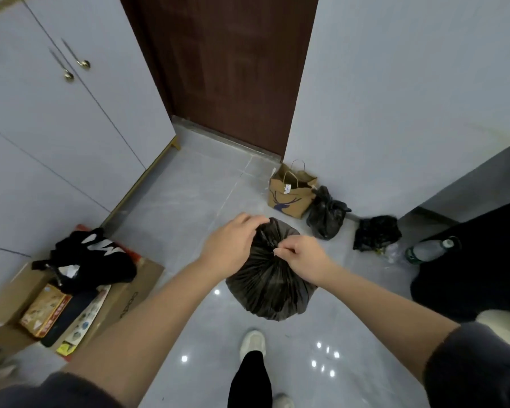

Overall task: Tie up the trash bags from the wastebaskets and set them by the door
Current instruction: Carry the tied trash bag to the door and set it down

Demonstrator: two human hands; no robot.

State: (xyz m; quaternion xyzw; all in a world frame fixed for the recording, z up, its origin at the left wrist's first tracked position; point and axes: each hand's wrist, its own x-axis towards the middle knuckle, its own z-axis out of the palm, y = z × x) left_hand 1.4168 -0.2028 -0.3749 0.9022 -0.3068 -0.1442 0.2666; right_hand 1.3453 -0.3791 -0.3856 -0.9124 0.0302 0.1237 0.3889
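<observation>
A full dark trash bag point(270, 285) hangs or stands in front of me over the grey floor, its top gathered into pleats. My left hand point(231, 248) grips the bunched neck from the left. My right hand point(301, 256) pinches a strand of the neck from the right. The dark brown door point(227, 72) is straight ahead. Two smaller black trash bags lie by the wall to the door's right: one tied point(326, 214), one slumped point(376, 232).
A brown paper bag point(290, 194) stands by the door frame. A plastic bottle point(429, 250) lies at the right beside a dark object. A cardboard box point(124, 293) with a black garment and books sits at the left below white cabinets point(56, 119). My shoe point(252, 344) is below the bag.
</observation>
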